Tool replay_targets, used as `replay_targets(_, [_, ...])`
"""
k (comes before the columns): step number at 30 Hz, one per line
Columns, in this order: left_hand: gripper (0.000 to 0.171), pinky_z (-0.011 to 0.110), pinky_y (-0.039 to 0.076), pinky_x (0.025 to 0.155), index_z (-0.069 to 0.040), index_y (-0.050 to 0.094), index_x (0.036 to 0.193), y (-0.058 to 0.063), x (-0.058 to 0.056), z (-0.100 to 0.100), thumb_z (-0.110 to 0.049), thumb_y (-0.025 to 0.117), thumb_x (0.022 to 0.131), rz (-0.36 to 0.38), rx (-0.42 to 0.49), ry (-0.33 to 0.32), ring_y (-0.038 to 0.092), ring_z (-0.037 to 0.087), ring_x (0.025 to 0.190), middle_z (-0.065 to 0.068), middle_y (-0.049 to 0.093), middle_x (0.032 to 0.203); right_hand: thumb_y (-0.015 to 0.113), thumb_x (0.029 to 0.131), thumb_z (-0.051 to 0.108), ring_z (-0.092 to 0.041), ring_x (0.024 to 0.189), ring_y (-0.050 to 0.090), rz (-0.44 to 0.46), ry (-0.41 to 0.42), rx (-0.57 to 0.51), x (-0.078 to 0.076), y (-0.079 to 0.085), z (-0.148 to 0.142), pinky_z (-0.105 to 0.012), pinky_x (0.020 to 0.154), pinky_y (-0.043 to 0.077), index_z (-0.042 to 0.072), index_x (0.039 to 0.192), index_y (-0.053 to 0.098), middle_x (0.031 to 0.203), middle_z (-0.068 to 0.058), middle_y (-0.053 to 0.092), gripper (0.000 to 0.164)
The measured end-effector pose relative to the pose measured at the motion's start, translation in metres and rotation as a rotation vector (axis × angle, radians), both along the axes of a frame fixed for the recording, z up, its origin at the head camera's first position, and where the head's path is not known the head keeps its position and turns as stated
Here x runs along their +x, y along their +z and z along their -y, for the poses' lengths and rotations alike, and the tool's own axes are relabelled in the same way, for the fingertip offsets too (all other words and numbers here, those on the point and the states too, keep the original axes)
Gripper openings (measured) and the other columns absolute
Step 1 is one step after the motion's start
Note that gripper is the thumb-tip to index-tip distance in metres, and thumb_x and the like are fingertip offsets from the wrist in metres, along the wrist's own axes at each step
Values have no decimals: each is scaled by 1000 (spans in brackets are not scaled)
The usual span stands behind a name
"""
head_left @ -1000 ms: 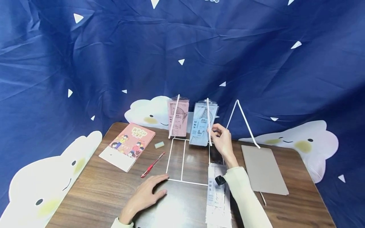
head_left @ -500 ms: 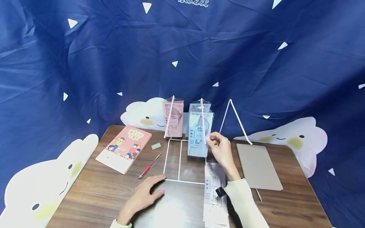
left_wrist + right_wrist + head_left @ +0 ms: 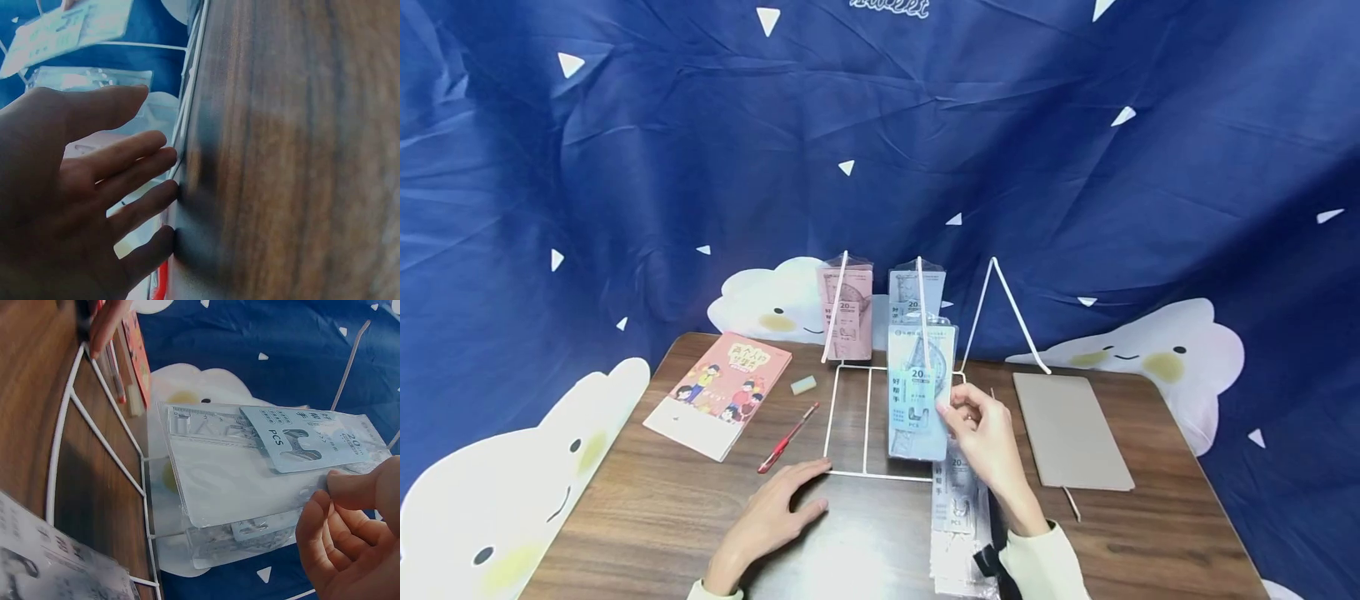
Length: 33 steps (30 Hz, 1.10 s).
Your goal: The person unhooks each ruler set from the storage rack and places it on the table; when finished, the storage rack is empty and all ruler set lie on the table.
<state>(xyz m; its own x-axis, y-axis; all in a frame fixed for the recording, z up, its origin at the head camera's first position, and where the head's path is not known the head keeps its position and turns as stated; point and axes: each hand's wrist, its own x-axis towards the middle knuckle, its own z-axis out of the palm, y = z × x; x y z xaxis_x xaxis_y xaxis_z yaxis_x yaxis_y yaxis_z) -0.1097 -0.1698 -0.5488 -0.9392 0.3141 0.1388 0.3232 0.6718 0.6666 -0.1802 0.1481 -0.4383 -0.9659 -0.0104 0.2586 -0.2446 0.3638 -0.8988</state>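
Observation:
My right hand point(image 3: 988, 437) pinches the right edge of a blue ruler set packet point(image 3: 910, 442) between thumb and fingers. In the right wrist view, a ruler shows through that packet's point(image 3: 212, 481) clear front. Behind it, another blue ruler set packet point(image 3: 901, 292) hangs on the middle white hook point(image 3: 922, 312) of a wire rack; the hook overlaps the held packet in the head view. My left hand point(image 3: 775, 508) rests on the table with fingers spread, fingertips at the rack's wire base point(image 3: 880, 476). The left wrist view shows nothing in its palm.
A pink ruler set packet point(image 3: 857, 342) hangs on the left hook; the right hook point(image 3: 1018, 317) is bare. Pale packets point(image 3: 958, 542) lie at the rack's front right. A pink book point(image 3: 722, 392), red pen point(image 3: 787, 439), eraser point(image 3: 803, 385) and beige notebook point(image 3: 1071, 429) lie around the rack.
My right hand has drawn the blue ruler set packet forward and down along the middle hook, uncovering the blue packet behind it. My left hand has stayed on the table; the head view shifts slightly.

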Motion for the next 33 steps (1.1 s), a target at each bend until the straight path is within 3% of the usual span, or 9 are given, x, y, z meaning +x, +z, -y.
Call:
replay_targets(9, [49, 50, 43, 98, -25, 54, 136, 0, 1, -1, -35, 66, 90, -30, -18, 1, 48, 16, 126, -8, 53, 138, 72, 86, 16, -8, 52, 45, 31, 10, 9, 43, 4, -1, -19, 43, 35, 17, 89, 66, 63, 1, 56, 7])
replay_targets(18, [50, 49, 41, 100, -26, 55, 136, 2, 1, -1, -33, 69, 88, 0, -1, 8, 47, 14, 127, -10, 52, 138, 73, 85, 15, -3, 48, 41, 34, 17, -36, 78, 4, -4, -19, 39, 32, 13, 90, 66, 62, 1, 56, 9])
replay_targets(33, [50, 49, 41, 101, -27, 55, 136, 3, 1, -2, -35, 68, 88, 14, -3, 19, 46, 13, 128, -13, 52, 138, 73, 85, 13, -8, 51, 50, -25, 36, -41, 103, 21, 0, -22, 40, 39, 14, 92, 66, 65, 1, 61, 9])
